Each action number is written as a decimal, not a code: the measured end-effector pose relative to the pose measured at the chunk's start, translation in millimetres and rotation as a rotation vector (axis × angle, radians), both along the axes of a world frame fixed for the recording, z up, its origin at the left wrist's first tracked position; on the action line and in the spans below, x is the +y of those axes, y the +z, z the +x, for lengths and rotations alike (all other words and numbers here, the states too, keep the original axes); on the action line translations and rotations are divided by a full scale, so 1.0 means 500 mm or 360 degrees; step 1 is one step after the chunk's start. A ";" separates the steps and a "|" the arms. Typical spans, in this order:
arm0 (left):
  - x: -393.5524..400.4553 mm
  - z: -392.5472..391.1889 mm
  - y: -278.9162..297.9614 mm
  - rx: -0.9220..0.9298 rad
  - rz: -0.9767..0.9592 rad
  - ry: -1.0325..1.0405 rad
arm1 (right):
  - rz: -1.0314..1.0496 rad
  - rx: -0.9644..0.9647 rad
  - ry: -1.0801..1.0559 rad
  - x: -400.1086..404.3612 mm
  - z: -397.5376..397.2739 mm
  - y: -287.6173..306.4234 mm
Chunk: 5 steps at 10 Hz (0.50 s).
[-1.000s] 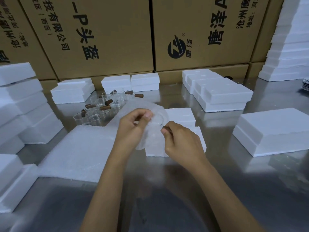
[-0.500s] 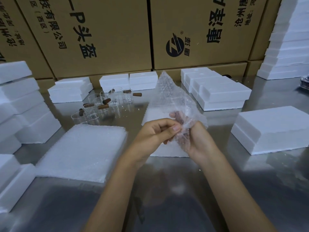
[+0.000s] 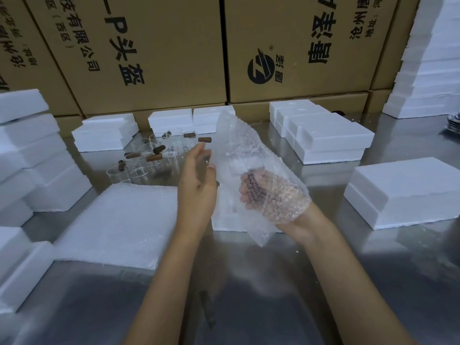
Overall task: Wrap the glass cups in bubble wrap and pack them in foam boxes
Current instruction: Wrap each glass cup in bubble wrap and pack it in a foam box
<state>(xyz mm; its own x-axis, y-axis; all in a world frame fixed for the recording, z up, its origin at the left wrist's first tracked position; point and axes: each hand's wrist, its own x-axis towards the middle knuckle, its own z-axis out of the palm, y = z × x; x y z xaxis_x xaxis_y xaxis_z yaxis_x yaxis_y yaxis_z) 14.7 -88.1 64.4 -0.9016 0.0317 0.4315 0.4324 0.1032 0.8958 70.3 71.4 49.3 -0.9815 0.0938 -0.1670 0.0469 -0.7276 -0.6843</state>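
Printed cardboard cartons [image 3: 161, 53] behind reflective steel table [image 3: 249, 295].

Left hand [image 3: 198, 181] raised edge-on, fingers straight and relaxed, gripped nothing. Right hand [image 3: 271, 195] sat palm up, fingers curled round bubble-wrapped cup [image 3: 251, 170]. Both forearms reached forward, bare, angled toward each other.

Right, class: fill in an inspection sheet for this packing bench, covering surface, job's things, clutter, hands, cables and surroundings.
Surface: shiny metal table.
Job's things: bubble wrap sheet held up, something brown inside; glass cups with wooden handles behind; wrap stack lying flat; foam boxes around.
Clutter: nothing seen.
Hands: left hand open beside the sheet; right hand cradles it.
Cables: nothing seen.
Surroundings: cardboard cartons behind.
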 end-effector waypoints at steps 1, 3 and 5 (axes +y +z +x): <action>0.004 0.002 0.004 -0.0061 -0.0022 -0.0058 | 0.0304 0.0156 0.0230 -0.005 -0.022 0.011; 0.002 0.008 0.013 -0.0258 0.0005 -0.0423 | 0.0334 0.0427 0.0305 -0.003 -0.012 0.016; -0.003 -0.001 0.005 -0.0513 0.0088 -0.0872 | 0.0712 0.0470 0.0292 0.001 0.003 0.008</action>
